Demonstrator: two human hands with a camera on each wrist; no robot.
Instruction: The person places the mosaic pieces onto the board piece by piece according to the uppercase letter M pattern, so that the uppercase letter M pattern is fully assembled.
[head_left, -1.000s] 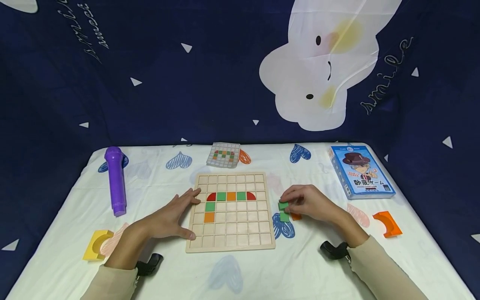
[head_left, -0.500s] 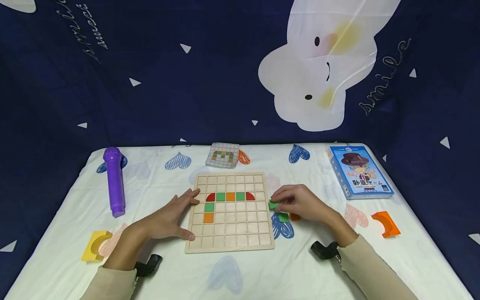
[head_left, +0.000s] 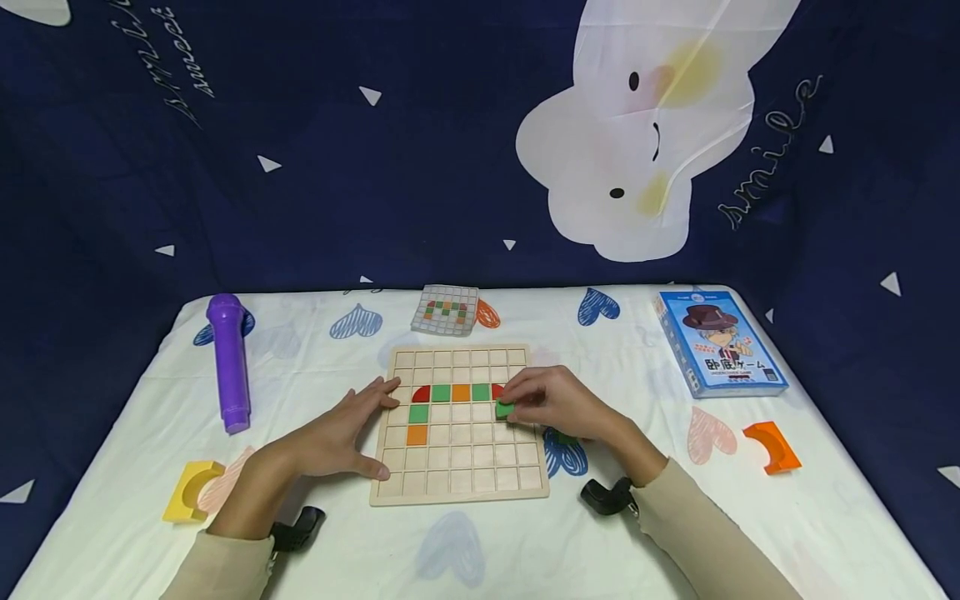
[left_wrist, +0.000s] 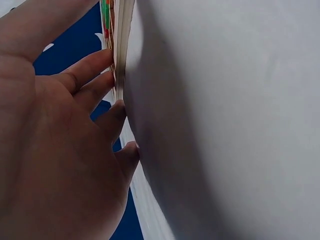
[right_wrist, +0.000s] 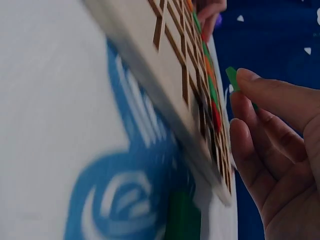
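A wooden grid board (head_left: 461,492) lies mid-table. Across it runs a row of red, green and orange tiles, with a green tile (head_left: 418,414) and an orange tile (head_left: 416,435) below the row's left end. My left hand (head_left: 337,437) rests spread at the board's left edge, fingers and thumb touching the frame. Between thumb and fingers, my right hand (head_left: 558,404) pinches a green square tile (head_left: 504,410) over the board, just below the red tile at the row's right end. The right wrist view shows this pinched tile (right_wrist: 232,77) above the board's surface.
Behind the board lies a small pattern card (head_left: 446,310). A purple microphone-shaped toy (head_left: 229,367) and a yellow arch block (head_left: 191,492) are at left. A blue game box (head_left: 720,342) and an orange arch block (head_left: 774,448) are at right. Another green tile (right_wrist: 182,217) lies beside the board.
My right hand has carried the green tile leftward from the pile beside the board to over the grid. The left hand stays in place.
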